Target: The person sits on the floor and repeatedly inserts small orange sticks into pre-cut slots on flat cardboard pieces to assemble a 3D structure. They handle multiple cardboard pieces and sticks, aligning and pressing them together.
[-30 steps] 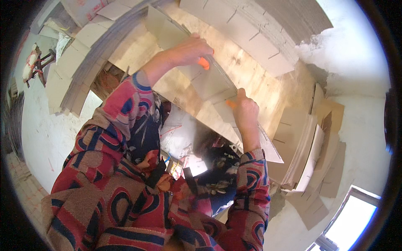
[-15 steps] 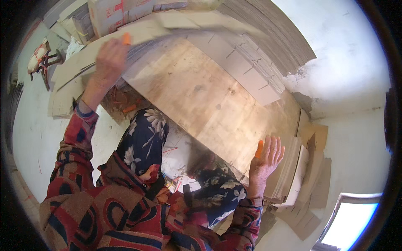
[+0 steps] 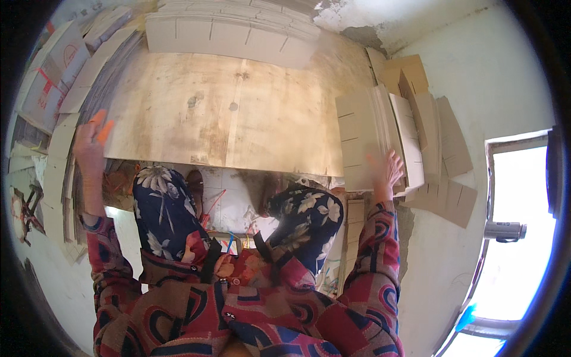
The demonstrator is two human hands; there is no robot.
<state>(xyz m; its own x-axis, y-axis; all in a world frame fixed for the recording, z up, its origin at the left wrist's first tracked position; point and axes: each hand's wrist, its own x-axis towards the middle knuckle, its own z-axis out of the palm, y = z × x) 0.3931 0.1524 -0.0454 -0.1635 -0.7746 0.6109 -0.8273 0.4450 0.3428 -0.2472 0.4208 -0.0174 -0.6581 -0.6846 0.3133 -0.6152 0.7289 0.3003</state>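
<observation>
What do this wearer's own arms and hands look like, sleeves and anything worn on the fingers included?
Both arms are in long knit-looking sleeves patterned with curved and angular shapes in red, brown and navy. The left hand wears bright orange finger covers on two digits and is otherwise bare. The right hand is blurred, with only a faint orange tint at its thumb side.

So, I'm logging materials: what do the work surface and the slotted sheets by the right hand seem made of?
Work surface: probably plywood, perhaps unvarnished; it has pale, blotchy wood colouring and a straight seam. Slotted sheets: likely cardboard, matte and uncoated-looking, from their flat tan faces and thin slits. Whether they're corrugated, I can't tell.
</observation>
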